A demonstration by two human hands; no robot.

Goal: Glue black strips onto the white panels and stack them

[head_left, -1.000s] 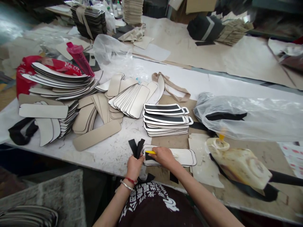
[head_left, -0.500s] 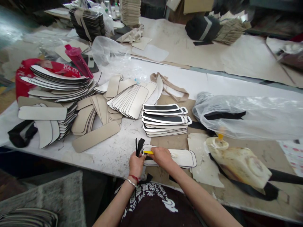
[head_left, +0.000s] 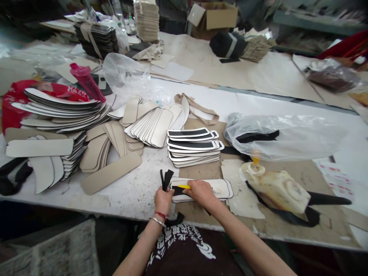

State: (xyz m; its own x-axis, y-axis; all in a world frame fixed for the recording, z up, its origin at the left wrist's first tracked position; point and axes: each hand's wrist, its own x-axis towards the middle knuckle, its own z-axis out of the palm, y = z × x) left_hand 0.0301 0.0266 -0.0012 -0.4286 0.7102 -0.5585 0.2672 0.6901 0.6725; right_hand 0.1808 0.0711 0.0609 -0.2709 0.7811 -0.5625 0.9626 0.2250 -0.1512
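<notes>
Strips (head_left: 167, 179) in left grip (head_left: 163, 200), wider apart now

Your right hand (head_left: 201, 192) partly hides the thin yellow tool (head_left: 184, 186); the bottom edge crops a mottled grey slab (head_left: 57, 253).

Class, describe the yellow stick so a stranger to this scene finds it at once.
On the large white table, find the pale panels beneath the person's right hand. That hand grips the yellow stick, whose visible end points toward the left hand with its black strips. Slim and bright yellow, it stands out from the black and pale pieces around it.
</notes>
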